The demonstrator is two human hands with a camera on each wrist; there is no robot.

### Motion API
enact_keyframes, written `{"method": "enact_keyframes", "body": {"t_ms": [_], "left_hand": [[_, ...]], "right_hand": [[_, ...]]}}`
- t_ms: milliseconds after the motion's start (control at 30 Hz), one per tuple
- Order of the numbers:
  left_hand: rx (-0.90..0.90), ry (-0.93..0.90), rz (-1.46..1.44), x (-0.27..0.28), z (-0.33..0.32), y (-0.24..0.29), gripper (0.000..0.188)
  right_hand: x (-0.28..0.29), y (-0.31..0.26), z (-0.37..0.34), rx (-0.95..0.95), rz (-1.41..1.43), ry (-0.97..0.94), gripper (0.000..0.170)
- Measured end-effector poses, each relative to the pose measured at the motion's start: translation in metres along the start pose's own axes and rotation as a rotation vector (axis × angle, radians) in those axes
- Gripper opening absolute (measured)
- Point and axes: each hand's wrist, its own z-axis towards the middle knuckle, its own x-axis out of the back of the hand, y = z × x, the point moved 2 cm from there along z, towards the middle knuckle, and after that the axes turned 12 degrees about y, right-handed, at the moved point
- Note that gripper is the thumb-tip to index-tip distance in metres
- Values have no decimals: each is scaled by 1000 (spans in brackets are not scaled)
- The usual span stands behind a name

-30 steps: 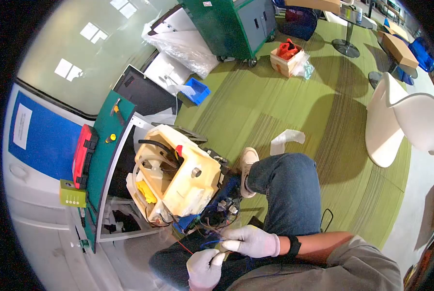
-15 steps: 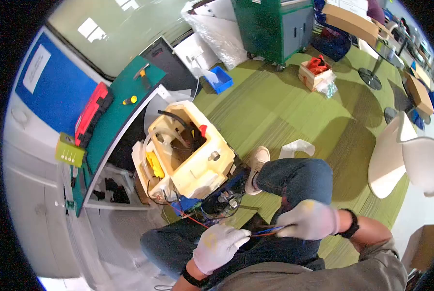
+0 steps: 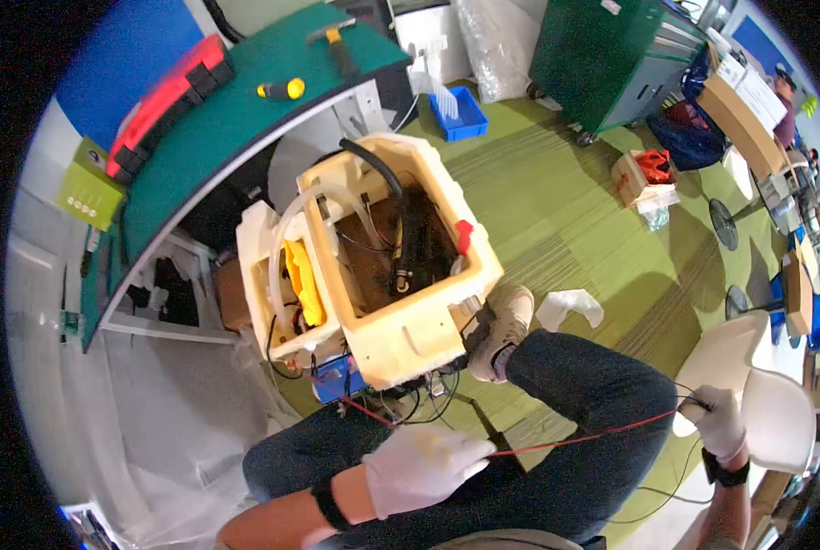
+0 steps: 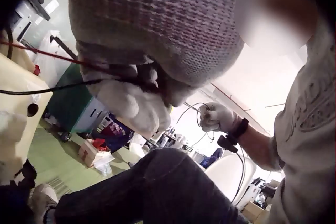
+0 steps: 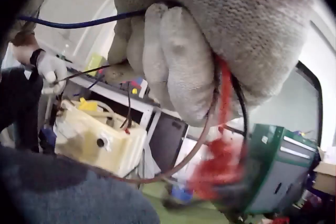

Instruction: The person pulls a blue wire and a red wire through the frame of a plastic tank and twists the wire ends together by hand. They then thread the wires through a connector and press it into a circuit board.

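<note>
Over the person's lap the gloved left hand pinches wires, with a red wire stretched from it to the gloved right hand, held far out at the right. In the left wrist view, a red and a black wire run into the curled fingers of the left hand. The right wrist view has the right hand curled round several wires, among them a blue wire; a blurred red object hangs below it. A cream plastic housing with hoses inside stands before the knees.
A green-topped bench at the left carries a red case, a hammer and a yellow-black tool. A blue bin, a green cabinet, a small box and a white chair stand beyond.
The hands, close together a second ago, are now wide apart, the right hand having moved far to the right. The red wire is stretched between them. The head view has shifted.
</note>
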Motion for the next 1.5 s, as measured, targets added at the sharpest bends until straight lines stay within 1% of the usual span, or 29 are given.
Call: {"method": "enact_keyframes", "body": {"t_ms": [67,100,200,233,333,367,467,600,700,833,867,900,967,1000,1100,1200,1267,1300,1400,1433,1500], "left_hand": [[81,-48,-122,16,-4,-27,21],[176,-157,-178,25,-4,-35,22],[250,-175,-292,52,4,-47,24],[364,-298,-319,62,6,-52,27],[413,-49,-484,77,-2,-74,20],[398,-24,-438,74,-6,-83,27],[443,-132,-440,72,-9,-99,25],[410,-149,-393,74,-13,-106,23],[445,-81,-381,71,-18,-110,22],[442,-69,-352,70,-16,-106,19],[446,-75,-326,70,-15,-104,19],[445,-91,-294,71,-13,-102,18],[450,-40,-311,65,-12,-101,18],[460,-7,-323,63,-11,-102,18],[476,-78,-261,61,-3,-99,20],[484,-68,-255,64,3,-93,21],[475,-29,-290,68,7,-92,22],[467,-9,-311,69,7,-93,22],[441,-43,-307,69,2,-99,24],[440,-45,-314,70,-1,-102,25],[433,-52,-332,72,-9,-109,25]], "right_hand": [[-21,-12,13,-54,-9,71,22],[-29,-20,22,-47,-69,95,24],[-58,-33,45,-23,-99,265,26],[-63,-37,50,-24,-140,266,19],[-74,-43,58,-200,-146,344,12],[-75,-33,57,-200,-124,372,9],[-75,-35,57,-191,-168,383,10],[-79,-45,61,-169,-219,406,12],[-78,-44,60,-160,-187,413,14],[-81,-48,61,-183,-135,414,15],[-80,-48,60,-160,-155,404,16],[-79,-48,58,-189,-145,410,16],[-79,-51,55,-226,-114,419,16],[-79,-49,53,-208,-74,439,14],[-74,-35,51,-231,-56,447,13],[-75,-21,50,-245,-64,460,14],[-75,-23,54,-228,-81,427,16],[-77,-24,55,-219,-91,440,17],[-74,-20,57,-258,-142,406,19],[-77,-27,60,-218,-138,401,19],[-76,-22,58,-234,-133,387,19]]}}
